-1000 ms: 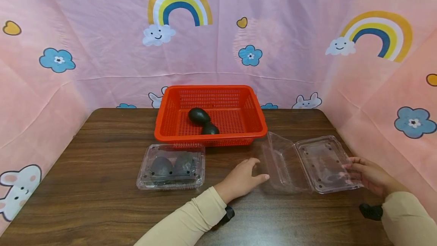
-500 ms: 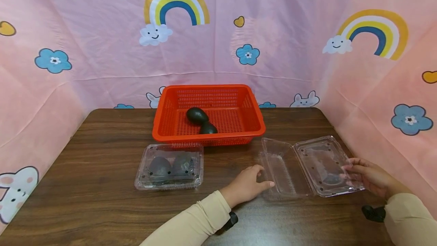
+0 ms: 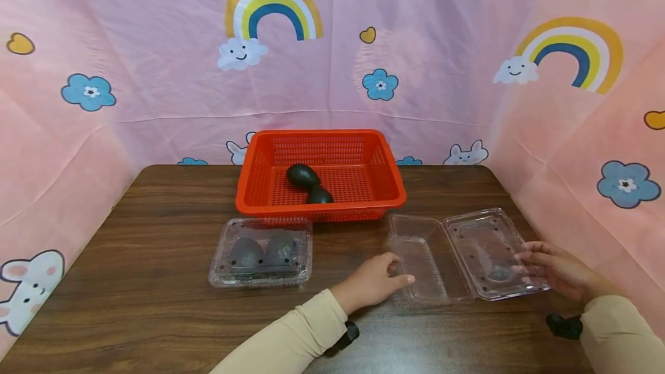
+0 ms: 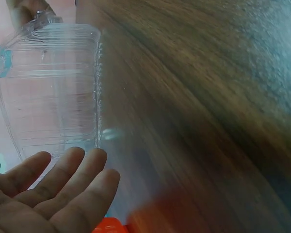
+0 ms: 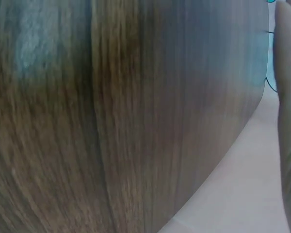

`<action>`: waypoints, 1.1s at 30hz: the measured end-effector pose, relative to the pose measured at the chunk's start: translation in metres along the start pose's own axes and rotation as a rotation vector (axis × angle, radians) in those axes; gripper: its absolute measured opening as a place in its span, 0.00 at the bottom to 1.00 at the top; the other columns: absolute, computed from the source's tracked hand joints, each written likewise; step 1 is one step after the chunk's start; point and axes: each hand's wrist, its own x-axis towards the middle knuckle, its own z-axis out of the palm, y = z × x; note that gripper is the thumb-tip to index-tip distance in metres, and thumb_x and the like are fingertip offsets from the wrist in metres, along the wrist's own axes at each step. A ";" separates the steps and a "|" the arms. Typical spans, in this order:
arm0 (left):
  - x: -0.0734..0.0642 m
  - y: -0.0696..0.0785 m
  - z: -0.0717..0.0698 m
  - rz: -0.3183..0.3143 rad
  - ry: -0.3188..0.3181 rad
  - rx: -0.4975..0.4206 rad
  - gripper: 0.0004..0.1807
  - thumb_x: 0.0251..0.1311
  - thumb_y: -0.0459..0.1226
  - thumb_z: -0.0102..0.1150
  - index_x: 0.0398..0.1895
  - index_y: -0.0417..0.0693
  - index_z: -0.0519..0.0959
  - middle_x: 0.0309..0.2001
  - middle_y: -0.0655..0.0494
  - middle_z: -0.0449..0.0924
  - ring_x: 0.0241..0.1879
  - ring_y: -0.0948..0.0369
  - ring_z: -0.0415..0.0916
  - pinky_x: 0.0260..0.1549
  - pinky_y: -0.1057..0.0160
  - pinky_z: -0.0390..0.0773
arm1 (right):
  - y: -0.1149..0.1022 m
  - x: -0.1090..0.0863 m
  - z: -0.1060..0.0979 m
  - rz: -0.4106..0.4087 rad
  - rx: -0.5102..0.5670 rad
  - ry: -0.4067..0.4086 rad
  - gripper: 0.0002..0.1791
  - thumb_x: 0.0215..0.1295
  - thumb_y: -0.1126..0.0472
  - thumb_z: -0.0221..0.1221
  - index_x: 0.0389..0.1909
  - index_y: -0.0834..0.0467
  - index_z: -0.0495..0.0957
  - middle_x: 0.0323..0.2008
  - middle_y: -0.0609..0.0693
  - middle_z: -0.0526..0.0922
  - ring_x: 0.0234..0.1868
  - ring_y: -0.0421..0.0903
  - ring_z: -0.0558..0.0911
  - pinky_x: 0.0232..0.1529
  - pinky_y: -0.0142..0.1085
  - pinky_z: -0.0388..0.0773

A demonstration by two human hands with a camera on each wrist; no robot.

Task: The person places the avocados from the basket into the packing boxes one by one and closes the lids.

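Note:
A clear plastic clamshell box [image 3: 423, 258] lies opened out on the table, its base on the left and its vented lid [image 3: 480, 253] on the right. My left hand [image 3: 371, 281] is at the base's left edge, fingers loosely extended; the left wrist view shows these fingers [image 4: 63, 187] beside the plastic, gripping nothing. My right hand [image 3: 558, 270] holds the lid's right edge, some fingers showing through the plastic. In the right wrist view only part of one digit [image 5: 288, 111] appears. Two dark avocados [image 3: 303, 177] lie in a red basket [image 3: 389, 186].
To the left sits another clamshell box [image 3: 220, 267], closed, with two avocados [image 3: 246, 254] inside. The red basket stands behind both boxes. Pink patterned cloth [image 3: 332, 74] hangs around the back and sides of the wooden table [image 3: 156, 322].
The clamshell's base has come down flatter and spread leftward, opening wider. My left hand has shifted slightly along its edge; my right hand stays at the lid.

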 end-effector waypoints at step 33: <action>-0.012 -0.020 -0.020 -0.031 0.059 -0.060 0.28 0.63 0.41 0.59 0.61 0.33 0.68 0.53 0.40 0.76 0.53 0.45 0.74 0.51 0.45 0.74 | -0.010 0.020 0.030 0.071 -0.097 0.090 0.11 0.78 0.64 0.40 0.50 0.45 0.66 0.46 0.36 0.82 0.46 0.39 0.84 0.41 0.36 0.80</action>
